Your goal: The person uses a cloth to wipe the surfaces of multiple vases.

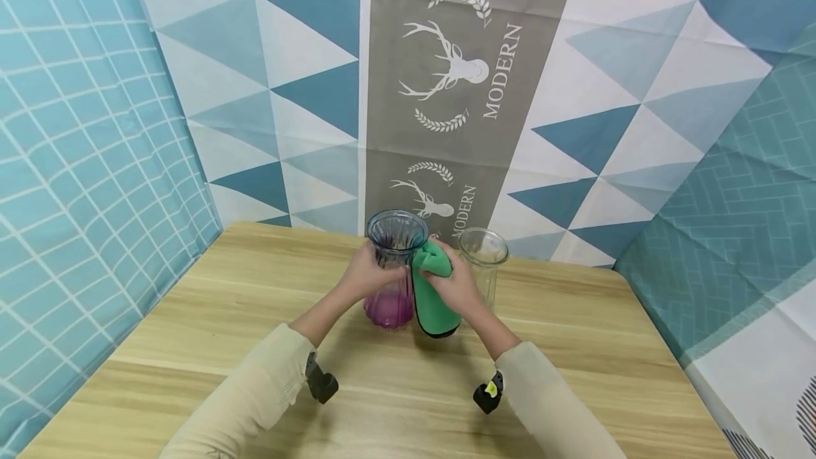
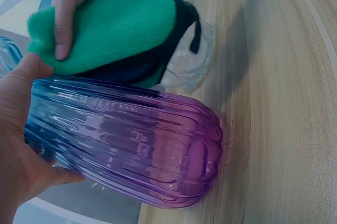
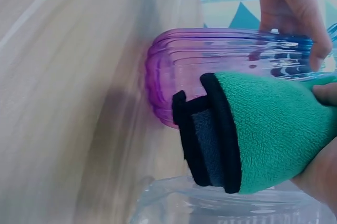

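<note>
A ribbed glass vase (image 1: 390, 307), blue at the rim and purple toward the base, stands upright near the back of the table. My left hand (image 1: 372, 271) grips it around the upper part, thumb and fingers on opposite sides in the left wrist view. In my right hand (image 1: 454, 282) is a folded green cloth (image 3: 279, 129) with black edging and a grey inner side. The bunched top of the cloth is pinched close to the vase's rim, and its lower part hangs down alongside the vase. The palm side of the right hand is hidden in the head view.
A clear glass vase (image 1: 484, 250) stands just right of the cloth, partly behind my right hand. The wooden table (image 1: 395, 402) ends at a patterned cloth backdrop (image 1: 306, 91) behind the vases. A black wrist mount (image 1: 321, 380) sits below the left sleeve.
</note>
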`<action>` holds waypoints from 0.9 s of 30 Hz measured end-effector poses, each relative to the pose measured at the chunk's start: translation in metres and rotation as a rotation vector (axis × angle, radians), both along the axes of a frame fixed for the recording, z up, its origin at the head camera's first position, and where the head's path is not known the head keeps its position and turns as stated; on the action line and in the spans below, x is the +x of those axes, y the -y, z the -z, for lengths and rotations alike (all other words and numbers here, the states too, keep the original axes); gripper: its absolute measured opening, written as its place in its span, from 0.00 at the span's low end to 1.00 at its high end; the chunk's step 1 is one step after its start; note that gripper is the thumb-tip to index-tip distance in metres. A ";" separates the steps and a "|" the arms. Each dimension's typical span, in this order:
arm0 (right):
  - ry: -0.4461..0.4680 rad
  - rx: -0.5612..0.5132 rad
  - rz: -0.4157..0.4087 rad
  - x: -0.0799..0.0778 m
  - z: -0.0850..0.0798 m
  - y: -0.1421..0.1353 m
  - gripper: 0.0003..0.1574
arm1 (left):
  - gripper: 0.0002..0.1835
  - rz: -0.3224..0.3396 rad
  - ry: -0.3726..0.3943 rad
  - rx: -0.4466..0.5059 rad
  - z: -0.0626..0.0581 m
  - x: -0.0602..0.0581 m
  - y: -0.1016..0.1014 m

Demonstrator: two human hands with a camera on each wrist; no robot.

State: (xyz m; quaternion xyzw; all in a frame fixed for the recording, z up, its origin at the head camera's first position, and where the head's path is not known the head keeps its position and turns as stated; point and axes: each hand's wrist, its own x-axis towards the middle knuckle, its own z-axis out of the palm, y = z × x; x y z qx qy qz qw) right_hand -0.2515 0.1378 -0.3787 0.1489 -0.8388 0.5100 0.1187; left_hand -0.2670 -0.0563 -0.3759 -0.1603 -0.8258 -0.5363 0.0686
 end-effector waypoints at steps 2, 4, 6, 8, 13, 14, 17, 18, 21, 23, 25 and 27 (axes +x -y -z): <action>-0.015 -0.004 0.004 -0.001 -0.001 0.000 0.38 | 0.39 0.005 0.009 0.002 0.001 0.000 0.000; -0.014 -0.007 0.005 -0.001 -0.001 0.000 0.38 | 0.39 0.011 0.010 0.002 0.002 -0.001 0.000; -0.011 -0.008 0.007 -0.001 -0.001 0.001 0.38 | 0.39 0.018 0.020 0.009 0.003 -0.001 0.001; -0.012 0.003 0.013 0.000 -0.001 0.001 0.38 | 0.39 0.028 0.026 0.014 0.004 -0.001 0.001; -0.019 0.049 0.010 0.001 0.001 0.003 0.36 | 0.39 0.056 0.036 0.036 0.003 -0.001 0.000; -0.018 0.050 0.006 0.001 0.002 0.003 0.36 | 0.38 0.062 0.032 0.038 0.003 -0.001 0.000; -0.008 0.047 -0.012 0.002 0.005 0.003 0.35 | 0.38 0.066 0.040 0.046 0.002 -0.001 0.001; -0.009 0.052 -0.018 0.001 0.006 0.003 0.34 | 0.38 0.064 0.038 0.042 0.002 -0.001 0.001; 0.027 0.070 -0.027 0.002 0.011 0.003 0.33 | 0.37 0.058 0.035 0.032 0.002 -0.002 0.001; 0.049 0.100 -0.025 0.002 0.015 0.003 0.32 | 0.36 0.053 0.030 0.024 0.003 -0.003 0.002; 0.076 0.112 -0.024 0.002 0.020 0.003 0.32 | 0.36 0.051 0.030 0.021 0.004 -0.004 0.002; 0.095 0.145 -0.017 0.003 0.023 0.003 0.31 | 0.36 0.048 0.031 0.021 0.005 -0.004 0.003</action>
